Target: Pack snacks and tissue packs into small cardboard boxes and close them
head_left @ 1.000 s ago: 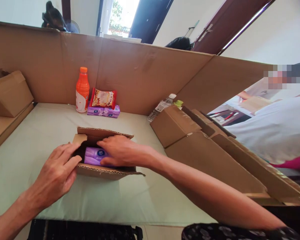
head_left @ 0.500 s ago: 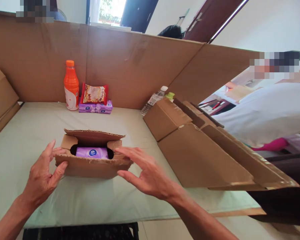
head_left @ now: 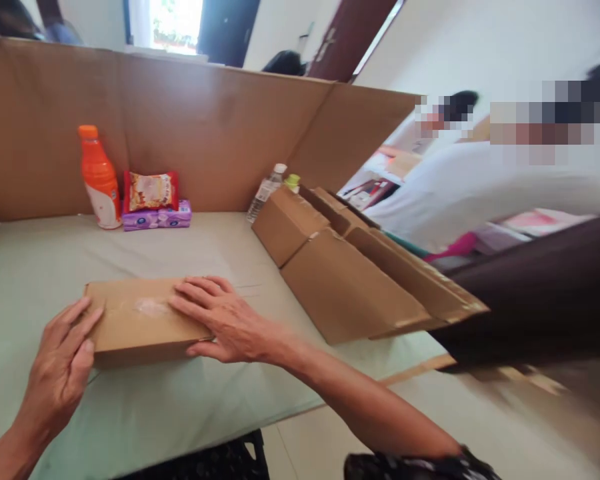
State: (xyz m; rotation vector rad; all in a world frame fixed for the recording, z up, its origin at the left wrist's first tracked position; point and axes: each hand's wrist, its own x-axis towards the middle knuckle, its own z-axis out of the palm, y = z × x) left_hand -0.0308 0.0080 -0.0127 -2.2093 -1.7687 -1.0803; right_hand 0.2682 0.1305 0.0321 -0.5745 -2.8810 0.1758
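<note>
A small closed cardboard box (head_left: 135,320) lies on the cloth-covered table in front of me, clear tape on its flat top. My left hand (head_left: 63,363) grips the box's left end, with fingers along the upper edge and the thumb by the front corner. Across the right part of the lid lies my right hand (head_left: 220,320), its fingers spread and flat, its thumb low at the front edge. The box's contents are hidden. Farther back are an orange-capped drink bottle (head_left: 100,180) and a red snack packet (head_left: 151,191) resting on purple tissue packs (head_left: 157,219).
A cardboard wall (head_left: 205,120) closes off the table's far side. To the right stands a divided open cardboard carton (head_left: 350,287); a clear bottle (head_left: 266,193) and a green-capped item (head_left: 293,181) are behind it. People in white tops (head_left: 455,180) are beyond.
The box's open flaps are now folded down, covering the purple tissue pack inside. My right hand has moved onto the lid. The view has swung to the right.
</note>
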